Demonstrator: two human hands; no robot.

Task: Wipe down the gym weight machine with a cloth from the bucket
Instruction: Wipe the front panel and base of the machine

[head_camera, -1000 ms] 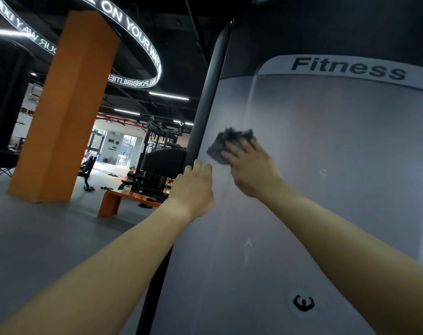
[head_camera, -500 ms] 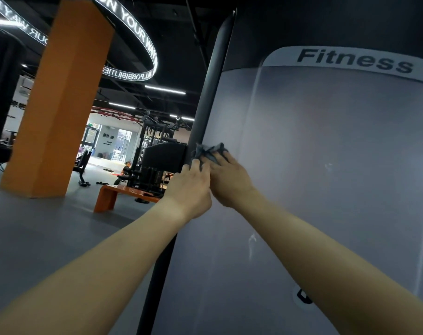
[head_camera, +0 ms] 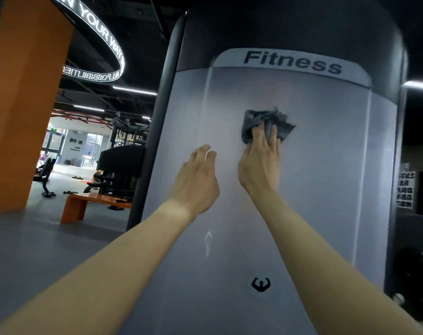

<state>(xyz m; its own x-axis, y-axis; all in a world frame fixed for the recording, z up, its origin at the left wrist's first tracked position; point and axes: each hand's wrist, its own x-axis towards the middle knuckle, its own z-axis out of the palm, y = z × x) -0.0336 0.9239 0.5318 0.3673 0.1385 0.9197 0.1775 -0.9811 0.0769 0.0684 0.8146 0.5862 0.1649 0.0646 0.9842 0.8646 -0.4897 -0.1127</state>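
Note:
The weight machine's tall grey shroud panel, lettered "Fitness" at the top, fills the middle and right of the view. A crumpled dark grey cloth is pressed flat against the panel's upper middle by my right hand, whose fingers hold it. My left hand rests beside it, to the left and slightly lower, fingers apart and flat near the panel's left part, holding nothing. A whitish streak marks the panel below my hands. No bucket is in view.
A black upright post runs along the machine's left edge. Beyond it stand an orange pillar, an orange bench and other gym machines, where a person sits. Dark equipment and a paper notice lie at the right.
My right hand has swept the cloth from the panel's left edge by the post rightward and up to its upper middle. My left hand came off the edge onto the panel face.

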